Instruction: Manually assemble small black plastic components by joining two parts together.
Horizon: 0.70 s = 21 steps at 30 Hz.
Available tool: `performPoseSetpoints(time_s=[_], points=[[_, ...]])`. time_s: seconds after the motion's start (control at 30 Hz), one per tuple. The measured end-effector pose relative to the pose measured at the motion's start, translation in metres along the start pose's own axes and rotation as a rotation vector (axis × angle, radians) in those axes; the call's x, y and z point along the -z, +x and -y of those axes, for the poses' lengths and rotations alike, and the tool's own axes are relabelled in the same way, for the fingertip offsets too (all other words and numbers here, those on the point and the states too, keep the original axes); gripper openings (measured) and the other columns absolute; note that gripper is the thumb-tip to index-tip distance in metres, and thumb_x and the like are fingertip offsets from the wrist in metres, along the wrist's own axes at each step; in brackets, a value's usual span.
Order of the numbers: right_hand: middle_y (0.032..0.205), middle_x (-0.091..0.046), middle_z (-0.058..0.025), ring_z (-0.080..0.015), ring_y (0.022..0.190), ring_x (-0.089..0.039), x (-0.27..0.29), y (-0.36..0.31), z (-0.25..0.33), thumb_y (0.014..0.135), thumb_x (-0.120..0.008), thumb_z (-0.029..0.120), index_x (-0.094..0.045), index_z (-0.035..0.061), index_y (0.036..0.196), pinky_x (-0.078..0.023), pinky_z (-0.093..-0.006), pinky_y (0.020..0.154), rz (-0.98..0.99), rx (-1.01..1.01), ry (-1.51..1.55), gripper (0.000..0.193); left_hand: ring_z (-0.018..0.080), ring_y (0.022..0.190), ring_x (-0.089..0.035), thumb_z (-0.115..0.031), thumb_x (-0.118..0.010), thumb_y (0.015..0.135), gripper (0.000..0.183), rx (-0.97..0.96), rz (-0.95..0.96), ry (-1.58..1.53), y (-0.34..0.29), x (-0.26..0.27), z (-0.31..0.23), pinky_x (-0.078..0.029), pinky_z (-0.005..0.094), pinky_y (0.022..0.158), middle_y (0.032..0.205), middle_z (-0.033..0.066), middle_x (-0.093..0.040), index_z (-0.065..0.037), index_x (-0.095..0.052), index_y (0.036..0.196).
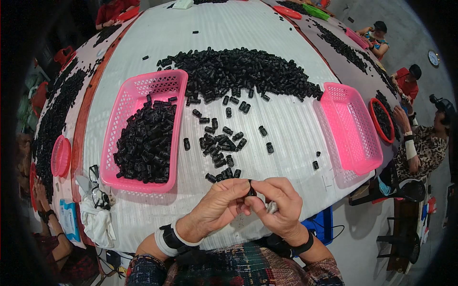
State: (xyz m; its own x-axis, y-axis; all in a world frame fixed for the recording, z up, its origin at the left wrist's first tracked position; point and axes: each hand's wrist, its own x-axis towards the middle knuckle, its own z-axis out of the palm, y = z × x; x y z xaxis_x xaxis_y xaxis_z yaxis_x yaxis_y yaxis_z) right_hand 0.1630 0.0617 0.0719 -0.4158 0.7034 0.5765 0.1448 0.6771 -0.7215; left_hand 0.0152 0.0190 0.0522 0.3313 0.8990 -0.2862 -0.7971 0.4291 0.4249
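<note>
Left hand and right hand pinch a black part, with a batch apparently done in one basket and a heap to go on the bench.

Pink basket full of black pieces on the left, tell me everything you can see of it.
The basket is rectangular and looks plastic, bright pink, with lattice-pierced walls, rounded corners and a solid rim. It stands upright on the white cover, its long sides running away from the person. Black pieces lie heaped inside, leaving some pink floor bare at the far end. Neither hand touches it. Whether the big pile touches its far right corner is unclear.
</note>
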Motion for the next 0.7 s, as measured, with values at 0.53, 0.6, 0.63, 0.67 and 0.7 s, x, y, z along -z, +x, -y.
performPoseSetpoints(time_s=[0.53,0.6,0.63,0.67,0.7], points=[[0.068,-0.055,-0.0077,-0.0178,0.051,-0.05,-0.0018,0.0,0.0002,0.057,-0.072,0.002,-0.062,-0.0028,0.086,-0.038,-0.0272,0.043,-0.03,0.286,-0.2,0.03,0.0123,0.067,-0.056,-0.018,-0.055,0.086,0.018,-0.05,0.009,-0.089,0.0007,0.0024,0.0077,-0.046,0.0238,0.059,0.079,0.0064,-0.061,-0.002,-0.06,0.091],[0.067,-0.055,-0.0077,-0.0178,0.052,-0.051,-0.001,0.0001,0.0006,0.058,-0.072,0.002,-0.062,-0.0029,0.086,-0.039,-0.027,0.043,-0.027,0.286,-0.193,0.03,0.0126,0.066,-0.056,-0.018,-0.055,0.086,0.018,-0.06,0.007,-0.084,0.0006,0.0022,0.0079,-0.046,0.0242,0.059,0.079,0.0068,-0.061,-0.001,-0.06,0.092],[0.067,-0.055,-0.0077,-0.0178,0.052,-0.051,-0.0008,0.0,0.0005,0.058,-0.072,0.002,-0.062,-0.003,0.085,-0.039,-0.0269,0.043,-0.024,0.288,-0.187,0.03,0.0129,0.066,-0.056,-0.018,-0.055,0.086,0.018,-0.048,0.0,-0.084,0.0005,0.002,0.0077,-0.046,0.0247,0.058,0.079,0.0071,-0.061,-0.001,-0.06,0.092],[0.067,-0.055,-0.0077,-0.0178,0.052,-0.051,-0.0008,-0.0005,0.0003,0.058,-0.072,0.002,-0.062,-0.003,0.085,-0.039,-0.0269,0.043,-0.025,0.287,-0.187,0.03,0.0131,0.065,-0.057,-0.018,-0.055,0.086,0.018,-0.037,-0.006,-0.083,0.0004,0.0019,0.0075,-0.046,0.0251,0.058,0.079,0.0074,-0.061,-0.001,-0.059,0.093],[0.067,-0.055,-0.0077,-0.0179,0.052,-0.051,-0.0008,-0.0012,0.0,0.057,-0.072,0.002,-0.062,-0.0029,0.085,-0.039,-0.0268,0.043,-0.023,0.279,-0.178,0.03,0.0131,0.065,-0.057,-0.018,-0.055,0.086,0.018,-0.036,-0.006,-0.084,0.0007,0.0023,0.0078,-0.046,0.0251,0.058,0.079,0.0074,-0.061,-0.001,-0.059,0.093]])
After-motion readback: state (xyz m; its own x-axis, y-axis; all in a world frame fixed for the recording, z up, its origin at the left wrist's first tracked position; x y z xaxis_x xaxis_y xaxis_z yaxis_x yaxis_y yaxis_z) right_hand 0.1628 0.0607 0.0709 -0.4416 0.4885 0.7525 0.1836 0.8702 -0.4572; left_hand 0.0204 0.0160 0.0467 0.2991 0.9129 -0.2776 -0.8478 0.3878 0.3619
